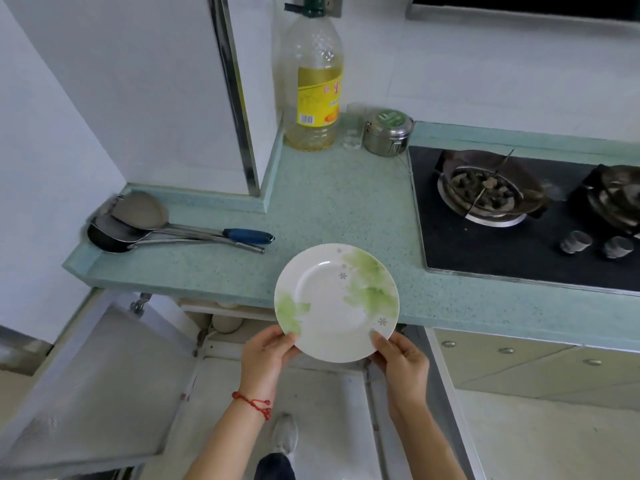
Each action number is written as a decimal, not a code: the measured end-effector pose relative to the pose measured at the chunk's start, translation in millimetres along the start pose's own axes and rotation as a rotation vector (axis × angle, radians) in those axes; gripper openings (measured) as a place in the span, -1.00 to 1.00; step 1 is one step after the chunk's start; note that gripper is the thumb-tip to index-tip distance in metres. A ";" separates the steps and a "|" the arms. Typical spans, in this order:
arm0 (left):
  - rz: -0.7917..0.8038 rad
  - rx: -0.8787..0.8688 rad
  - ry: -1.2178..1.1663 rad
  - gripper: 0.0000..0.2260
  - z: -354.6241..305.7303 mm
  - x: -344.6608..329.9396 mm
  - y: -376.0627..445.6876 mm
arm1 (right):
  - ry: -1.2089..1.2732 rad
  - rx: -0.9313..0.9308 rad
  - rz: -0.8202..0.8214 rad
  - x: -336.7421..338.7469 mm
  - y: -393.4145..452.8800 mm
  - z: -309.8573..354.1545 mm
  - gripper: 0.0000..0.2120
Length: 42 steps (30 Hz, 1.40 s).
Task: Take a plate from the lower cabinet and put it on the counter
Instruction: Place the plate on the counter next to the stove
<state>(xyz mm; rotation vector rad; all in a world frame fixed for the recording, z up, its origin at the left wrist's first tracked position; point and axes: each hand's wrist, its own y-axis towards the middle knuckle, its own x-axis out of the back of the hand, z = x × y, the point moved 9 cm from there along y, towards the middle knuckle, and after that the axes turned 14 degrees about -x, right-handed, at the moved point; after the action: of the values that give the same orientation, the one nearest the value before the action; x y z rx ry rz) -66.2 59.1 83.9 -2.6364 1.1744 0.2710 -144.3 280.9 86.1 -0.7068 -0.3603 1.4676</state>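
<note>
Head view: the green speckled tabletop (pixel 332 202) runs across the middle of the scene, with the black gas stove (pixel 519 220) set into its right part, an oil bottle (pixel 315 81) and a steel tin (pixel 388 131) at its far edge, and ladles (pixel 156 226) lying at its left end; below its near edge the lower cabinet (pixel 221 327) stands open, its door (pixel 90 386) swung out to the left. The plate (pixel 336 303), white with green leaf prints, is held face up and roughly level, straddling the tabletop's near edge. The left hand (pixel 266 355) has its grip closed on the plate's near-left rim and the right hand (pixel 401 362) on its near-right rim, thumbs on top, so most of the plate reaches away from the hands toward the far side. To finish well, I judge the plate should go forward onto the bare stretch between ladles and stove, far rim lowered first, fully clear of the edge before either grip lets go.
</note>
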 end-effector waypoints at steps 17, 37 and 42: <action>0.037 0.158 0.005 -0.80 15.6 -57.4 143.8 | -0.026 -0.037 -0.140 -50.9 109.5 59.8 -0.96; -0.064 0.145 0.103 -0.80 31.8 -121.2 222.8 | -0.112 -0.050 -0.087 -65.2 211.1 116.8 -0.90; -0.070 0.146 0.117 -0.82 36.6 -120.8 230.1 | -0.123 -0.052 -0.084 -68.8 219.9 118.6 -0.92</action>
<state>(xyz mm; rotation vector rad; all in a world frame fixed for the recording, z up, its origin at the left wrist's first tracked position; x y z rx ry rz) -320.6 5.8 47.9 -2.5879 1.0890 0.0168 -395.6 228.8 50.1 -0.6364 -0.5184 1.4297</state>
